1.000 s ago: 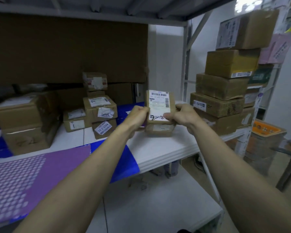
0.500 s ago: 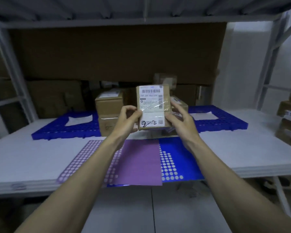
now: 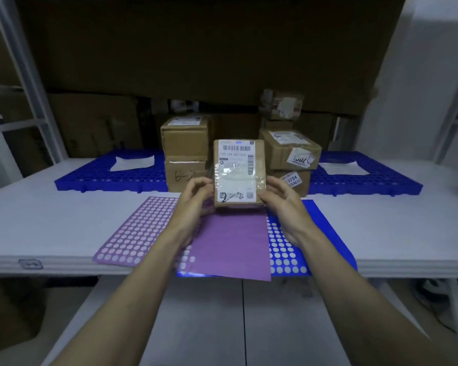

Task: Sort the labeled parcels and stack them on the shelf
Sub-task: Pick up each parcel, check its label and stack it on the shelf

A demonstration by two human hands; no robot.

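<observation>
I hold a small brown parcel [image 3: 238, 173] upright over the shelf, its white barcode label facing me. My left hand [image 3: 193, 200] grips its lower left edge and my right hand [image 3: 280, 199] grips its lower right edge. Behind it, on a blue grid pallet [image 3: 106, 175], stand two stacks of labeled parcels: a left stack [image 3: 185, 151] of two boxes and a right stack [image 3: 288, 151] topped at the back by a small taped box [image 3: 282, 104].
The white shelf board [image 3: 50, 220] carries a pink dotted sheet [image 3: 138, 228], a purple sheet [image 3: 230, 247] and a blue dotted sheet [image 3: 315, 233] near its front edge. White papers [image 3: 131, 162] lie on the pallet. Large cartons stand at the back left. Shelf posts frame both sides.
My view has swung left from the shelf's right end to face its middle. Both hands carried the parcel along and now hold it lower, in front of the two stacks.
</observation>
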